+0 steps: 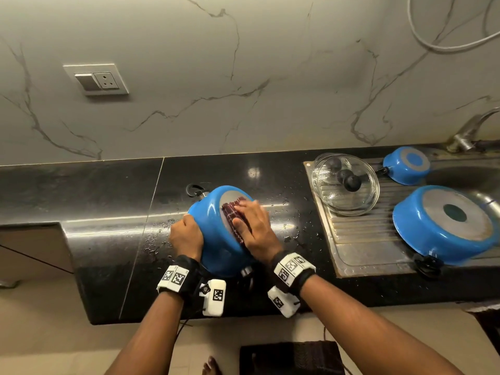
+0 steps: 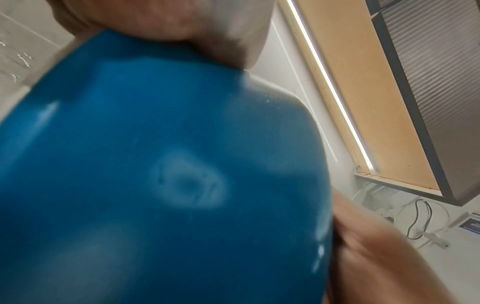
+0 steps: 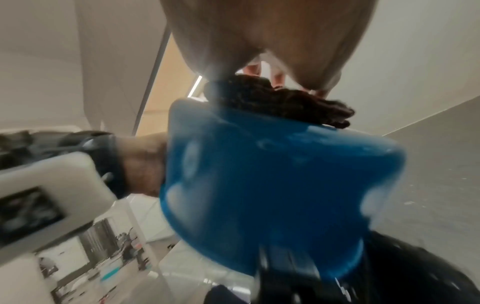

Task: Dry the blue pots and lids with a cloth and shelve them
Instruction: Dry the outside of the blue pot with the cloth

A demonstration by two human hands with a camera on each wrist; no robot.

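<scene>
A blue pot (image 1: 213, 234) is tipped on its side over the black counter, its grey base facing right. My left hand (image 1: 186, 236) grips the pot's rim on the left. My right hand (image 1: 253, 226) lies flat on a dark red cloth (image 1: 234, 216) and presses it against the base. The pot's wall (image 2: 155, 164) fills the left wrist view. In the right wrist view the cloth (image 3: 280, 102) sits on the pot (image 3: 272, 174) under my palm. Two more blue pots (image 1: 443, 226) (image 1: 407, 165) lie upside down at the sink, beside glass lids (image 1: 346, 185).
Water drops speckle the black counter (image 1: 108, 212) around the pot. The steel draining board (image 1: 359, 247) and tap (image 1: 470, 131) are at the right. A wall socket (image 1: 96, 79) sits on the marble backsplash. A dark mat (image 1: 292, 358) lies on the floor.
</scene>
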